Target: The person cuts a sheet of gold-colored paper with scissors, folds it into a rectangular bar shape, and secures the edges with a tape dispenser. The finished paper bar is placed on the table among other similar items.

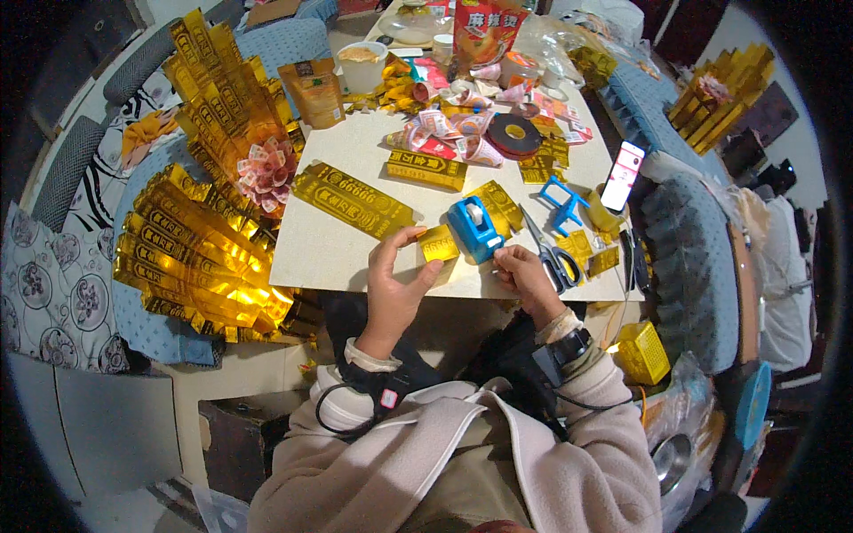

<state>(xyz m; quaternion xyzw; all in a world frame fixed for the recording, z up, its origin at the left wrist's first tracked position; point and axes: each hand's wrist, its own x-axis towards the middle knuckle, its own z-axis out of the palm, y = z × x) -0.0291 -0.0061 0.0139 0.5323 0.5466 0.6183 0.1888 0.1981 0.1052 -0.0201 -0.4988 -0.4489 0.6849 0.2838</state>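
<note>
**Gold foil and tape at the tabletop's near edge**

The left hand [397, 280] pinches a small gold foil piece [439, 242] between thumb and fingers, right at the near edge of the white tabletop [311, 244]. Just beside it stands a blue tape dispenser [474, 229]. The right hand [526, 277] is touching the dispenser's near side, fingers curled in; what they grip, I cannot tell. Scissors [548, 251] lie right of that hand. A long gold bar [353, 200] rests behind.
</note>
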